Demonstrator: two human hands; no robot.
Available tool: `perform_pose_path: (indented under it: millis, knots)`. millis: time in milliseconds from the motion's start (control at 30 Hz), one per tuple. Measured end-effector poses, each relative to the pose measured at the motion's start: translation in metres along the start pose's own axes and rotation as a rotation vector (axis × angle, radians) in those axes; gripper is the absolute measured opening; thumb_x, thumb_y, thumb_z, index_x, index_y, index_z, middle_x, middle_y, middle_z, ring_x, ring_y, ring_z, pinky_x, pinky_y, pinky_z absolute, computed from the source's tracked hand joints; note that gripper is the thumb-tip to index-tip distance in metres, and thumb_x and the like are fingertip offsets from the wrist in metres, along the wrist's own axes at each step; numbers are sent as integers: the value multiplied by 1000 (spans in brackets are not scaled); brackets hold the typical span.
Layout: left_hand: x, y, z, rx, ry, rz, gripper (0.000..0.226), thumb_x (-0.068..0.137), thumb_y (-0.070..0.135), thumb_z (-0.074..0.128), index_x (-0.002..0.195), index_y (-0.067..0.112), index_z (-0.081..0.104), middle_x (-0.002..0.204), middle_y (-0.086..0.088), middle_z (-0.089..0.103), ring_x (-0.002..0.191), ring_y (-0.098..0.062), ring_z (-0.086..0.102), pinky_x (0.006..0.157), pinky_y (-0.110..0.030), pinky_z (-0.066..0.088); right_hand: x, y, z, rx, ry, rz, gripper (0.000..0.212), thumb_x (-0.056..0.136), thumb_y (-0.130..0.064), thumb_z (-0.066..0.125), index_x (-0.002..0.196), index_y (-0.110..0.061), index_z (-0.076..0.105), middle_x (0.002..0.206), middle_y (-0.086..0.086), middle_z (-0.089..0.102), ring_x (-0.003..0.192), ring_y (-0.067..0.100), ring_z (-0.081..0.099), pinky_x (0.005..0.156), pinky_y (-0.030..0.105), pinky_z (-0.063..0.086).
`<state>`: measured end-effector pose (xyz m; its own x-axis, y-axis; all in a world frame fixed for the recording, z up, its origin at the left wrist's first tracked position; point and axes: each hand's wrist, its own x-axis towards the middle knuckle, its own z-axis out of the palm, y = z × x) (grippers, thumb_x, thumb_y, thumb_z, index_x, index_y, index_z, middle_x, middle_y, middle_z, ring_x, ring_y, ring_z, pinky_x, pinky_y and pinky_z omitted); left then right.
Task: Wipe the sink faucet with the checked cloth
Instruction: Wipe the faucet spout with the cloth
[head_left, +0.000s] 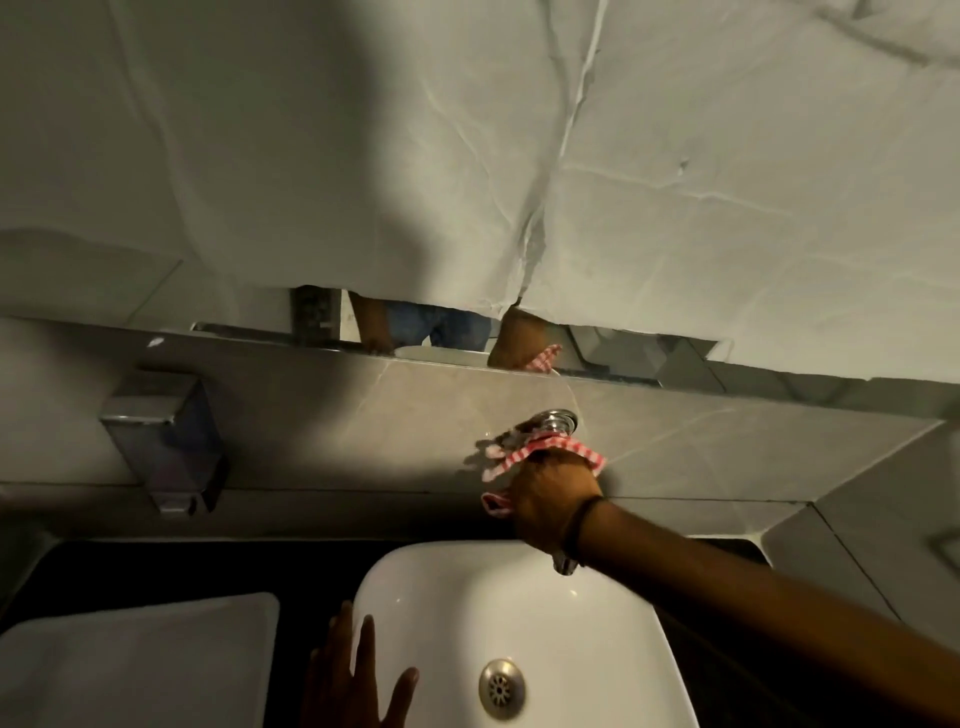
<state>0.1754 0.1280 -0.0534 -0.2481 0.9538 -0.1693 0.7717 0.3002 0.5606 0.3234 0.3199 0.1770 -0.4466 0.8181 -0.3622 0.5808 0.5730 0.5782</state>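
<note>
At the wall above the sink (426, 571) | right hand (550, 499) clamps cloth (540, 447) round faucet (556, 418) base | wiping underway | left hand (353, 675) flat, open on rim | next, likely: slide toward spout

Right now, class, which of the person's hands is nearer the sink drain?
Left. The left hand rests on the basin rim beside the drain; the right hand is up at the faucet.
</note>
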Motion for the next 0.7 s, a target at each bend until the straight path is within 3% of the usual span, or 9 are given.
perform_pose_path:
  millis: [67,133,267,367,433,500,567,633,700]
  knots:
    - [1,-2,2,-8,3,23,88,86,79,12,134,11,39,159,-12,18,136,-37,28,118,-25,-15,7,-1,-10,-186,-120,-57,63,102,-50,43,152,-14,52,157,18,53,143,44,50,106,60,49]
    - [1,-1,1,-34,26,54,87,86,79,11,138,13,34,167,3,-13,154,-23,-3,118,-25,-15,10,3,-12,-171,-111,-92,61,101,-47,45,153,-16,51,153,16,57,137,43,55,100,61,52]
    - [4,-2,-4,-38,120,126,85,88,77,12,157,30,-3,166,9,-22,151,-7,-20,119,-27,-13,-18,10,19,349,320,7,53,100,-39,46,150,-25,53,154,4,59,137,28,57,112,43,47]
    - [6,-1,-4,-53,174,146,85,88,77,11,155,30,-11,166,9,-22,151,-8,-20,119,-26,-13,-41,0,58,618,577,126,61,105,-33,45,163,-19,37,170,7,39,158,27,35,130,51,30]
    - [6,0,-2,-68,161,146,85,88,77,10,155,30,-11,165,10,-23,150,-7,-21,119,-25,-14,-38,-7,61,1155,497,289,63,109,-37,46,166,-18,29,170,6,36,155,17,37,128,48,33]
    - [5,-1,-1,-70,157,156,85,88,77,10,155,30,-11,165,10,-23,150,-7,-21,119,-25,-14,-23,1,48,1935,403,467,51,105,-44,53,148,-16,54,146,14,66,121,14,70,107,42,57]
    - [6,-4,1,-51,156,160,85,88,77,11,157,29,-4,166,9,-22,153,-11,-14,119,-26,-10,-6,23,46,2572,88,455,54,103,-50,55,136,-10,68,133,17,76,120,29,74,104,48,59]
    - [6,-6,5,-34,141,163,86,88,77,13,157,26,5,166,9,-21,154,-17,-4,119,-29,-5,2,35,51,2887,-198,302,62,103,-52,54,140,-4,67,145,19,68,140,37,59,123,57,41]
    - [7,-8,7,-33,158,159,86,87,77,14,157,30,-4,166,8,-21,153,-12,-13,120,-28,-9,8,35,55,3041,-298,174,60,102,-46,58,140,-1,67,146,20,67,141,38,59,123,54,42]
